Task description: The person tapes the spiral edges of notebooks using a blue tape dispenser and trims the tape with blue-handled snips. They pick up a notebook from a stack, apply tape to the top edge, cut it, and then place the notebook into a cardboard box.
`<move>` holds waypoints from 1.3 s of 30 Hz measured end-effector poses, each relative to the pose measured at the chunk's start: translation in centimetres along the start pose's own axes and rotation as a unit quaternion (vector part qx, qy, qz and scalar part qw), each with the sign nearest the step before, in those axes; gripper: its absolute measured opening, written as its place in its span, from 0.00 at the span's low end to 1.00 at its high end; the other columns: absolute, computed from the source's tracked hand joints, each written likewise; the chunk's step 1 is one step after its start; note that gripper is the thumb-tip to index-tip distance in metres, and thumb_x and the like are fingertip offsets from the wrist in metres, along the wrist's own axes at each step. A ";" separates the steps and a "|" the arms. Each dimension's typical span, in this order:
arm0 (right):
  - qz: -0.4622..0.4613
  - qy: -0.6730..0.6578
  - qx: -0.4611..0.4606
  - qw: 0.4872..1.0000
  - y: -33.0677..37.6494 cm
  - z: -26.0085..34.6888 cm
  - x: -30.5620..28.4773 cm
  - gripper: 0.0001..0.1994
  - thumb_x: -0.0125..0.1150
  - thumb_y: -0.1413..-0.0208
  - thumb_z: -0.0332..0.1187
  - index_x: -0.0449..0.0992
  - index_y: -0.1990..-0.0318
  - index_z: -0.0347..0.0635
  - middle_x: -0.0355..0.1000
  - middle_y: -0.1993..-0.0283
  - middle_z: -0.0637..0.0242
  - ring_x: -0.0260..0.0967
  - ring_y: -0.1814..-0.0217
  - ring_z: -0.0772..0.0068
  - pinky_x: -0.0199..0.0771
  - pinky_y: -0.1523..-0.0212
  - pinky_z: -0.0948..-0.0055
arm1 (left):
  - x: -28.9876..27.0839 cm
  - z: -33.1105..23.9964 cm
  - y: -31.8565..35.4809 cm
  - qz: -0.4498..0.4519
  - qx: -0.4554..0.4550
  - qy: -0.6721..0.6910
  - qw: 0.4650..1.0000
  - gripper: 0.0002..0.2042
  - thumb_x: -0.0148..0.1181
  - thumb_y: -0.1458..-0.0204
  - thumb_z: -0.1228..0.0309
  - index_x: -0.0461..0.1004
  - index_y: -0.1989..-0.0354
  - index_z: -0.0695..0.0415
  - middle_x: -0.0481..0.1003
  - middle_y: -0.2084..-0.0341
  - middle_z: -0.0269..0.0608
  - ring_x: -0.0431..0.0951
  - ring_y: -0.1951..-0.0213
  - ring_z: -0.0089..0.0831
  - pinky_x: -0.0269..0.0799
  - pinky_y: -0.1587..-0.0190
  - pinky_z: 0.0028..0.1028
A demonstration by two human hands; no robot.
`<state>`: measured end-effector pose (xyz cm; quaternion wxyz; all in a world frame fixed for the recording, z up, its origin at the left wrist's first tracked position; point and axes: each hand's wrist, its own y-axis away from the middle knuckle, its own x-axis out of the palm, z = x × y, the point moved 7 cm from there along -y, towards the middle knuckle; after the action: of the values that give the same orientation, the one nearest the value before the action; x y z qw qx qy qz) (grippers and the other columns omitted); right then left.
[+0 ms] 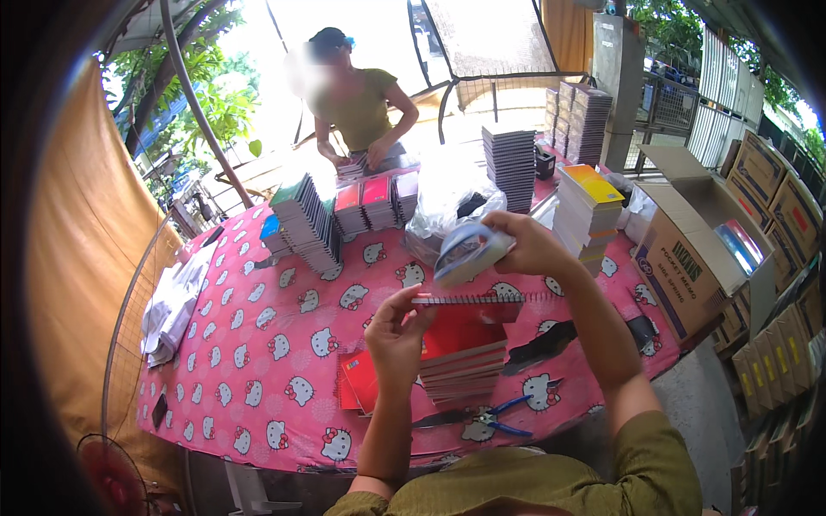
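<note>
My left hand [399, 335] pinches the left end of a red spiral notebook [473, 300], held nearly edge-on with its dark coil toward the far side. Above it, my right hand [520, 243] is closed around a pale blue-grey, rounded thing with a looped opening [470, 254]; its exact kind I cannot make out. Beneath the held notebook stands a stack of red notebooks [463, 365], pale page edges showing. Loose red covers or notebooks [359, 383] lie beside it on the left. Blue-handled pliers [503, 418] rest at the near side.
A pink patterned cloth [249, 361] covers the table. Notebook stacks [303, 225] stand across its far side, near another person [361, 112] handling notebooks. Yellow-topped notebooks [590, 206] and an opened carton [684, 258] are on the right. White cloth [179, 305] lies at the left edge.
</note>
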<state>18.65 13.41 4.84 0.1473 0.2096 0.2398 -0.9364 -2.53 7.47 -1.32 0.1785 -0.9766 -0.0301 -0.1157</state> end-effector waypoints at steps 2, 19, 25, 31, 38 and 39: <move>0.005 -0.264 0.023 0.964 1.1 0.9 0.6 0.26 0.69 0.69 0.23 0.73 0.55 0.39 0.76 0.64 0.62 0.73 0.60 0.75 0.72 0.59 0.72 | -0.4 0.2 0.4 0.001 0.000 0.020 1.000 0.16 0.61 0.53 0.88 0.74 0.54 0.66 0.77 0.62 0.40 0.77 0.60 0.23 0.74 0.56 0.21; -0.143 0.648 0.119 0.738 19.0 -10.5 5.9 0.22 0.62 0.58 0.27 0.65 0.52 0.43 0.67 0.50 0.54 0.63 0.44 0.50 0.69 0.52 0.55 | 2.3 -8.6 4.6 0.024 0.419 -0.183 0.889 0.09 0.67 0.58 0.85 0.74 0.68 0.64 0.78 0.67 0.48 0.80 0.64 0.35 0.78 0.60 0.29; 0.087 0.209 0.110 0.968 25.3 -8.8 17.4 0.28 0.66 0.54 0.42 0.67 0.46 0.41 0.65 0.46 0.54 0.59 0.40 0.50 0.55 0.42 0.47 | 3.4 -2.6 6.6 0.133 0.309 -0.272 0.902 0.08 0.65 0.59 0.86 0.76 0.70 0.65 0.79 0.66 0.47 0.80 0.63 0.34 0.76 0.61 0.28; 0.068 0.361 0.096 0.925 26.7 -10.3 17.6 0.23 0.65 0.52 0.43 0.71 0.50 0.42 0.68 0.53 0.59 0.64 0.49 0.52 0.63 0.48 0.53 | 2.7 -2.9 6.6 0.052 0.236 -0.222 0.945 0.08 0.70 0.60 0.82 0.76 0.71 0.62 0.78 0.67 0.46 0.80 0.66 0.32 0.76 0.64 0.26; -0.133 0.168 -0.013 0.977 18.1 6.3 6.9 0.20 0.66 0.49 0.39 0.73 0.52 0.38 0.68 0.57 0.57 0.66 0.55 0.54 0.68 0.54 0.60 | 2.2 -2.3 7.4 0.055 0.244 -0.216 0.944 0.09 0.70 0.61 0.84 0.76 0.72 0.65 0.78 0.65 0.50 0.81 0.63 0.32 0.77 0.62 0.25; -0.139 0.202 -0.024 0.969 17.2 6.9 6.8 0.20 0.65 0.49 0.39 0.73 0.52 0.38 0.68 0.57 0.56 0.66 0.55 0.55 0.68 0.53 0.60 | 2.4 -2.5 7.4 0.057 0.248 -0.219 0.942 0.09 0.70 0.61 0.84 0.76 0.72 0.65 0.78 0.66 0.50 0.81 0.63 0.32 0.77 0.62 0.25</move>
<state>17.04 -5.79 0.55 -0.0306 0.3551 0.3139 -0.8800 -0.01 -0.30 -0.98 0.4102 -0.9029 -0.0405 0.1222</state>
